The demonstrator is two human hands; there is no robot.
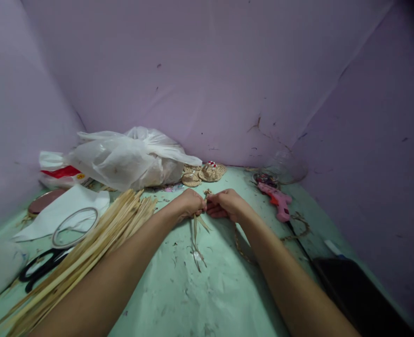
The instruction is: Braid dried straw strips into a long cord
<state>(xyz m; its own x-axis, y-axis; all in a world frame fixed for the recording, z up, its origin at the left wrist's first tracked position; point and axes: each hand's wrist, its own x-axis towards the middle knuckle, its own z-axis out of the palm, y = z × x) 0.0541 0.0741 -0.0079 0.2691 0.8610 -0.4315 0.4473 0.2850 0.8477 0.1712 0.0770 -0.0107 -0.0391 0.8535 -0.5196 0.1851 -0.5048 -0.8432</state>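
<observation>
My left hand [192,203] and my right hand [224,204] meet at the middle of the pale green table [192,290]. Both are closed on a small braid of dried fibre [208,192], whose tip shows just above the fingers. Loose fibre ends [195,238] hang below my left hand toward the table. A thin braided cord [240,243] runs down from beneath my right hand and passes behind the forearm. Small woven pieces [212,172], one with red and white beads, lie just beyond my hands.
Dried fibre strips [98,248], black-handled scissors [43,267], a ring [75,227] and white sheet [66,210] lie left. A white plastic bag [133,159] sits behind them. A pink glue gun [280,203] and dark flat object [357,295] are right.
</observation>
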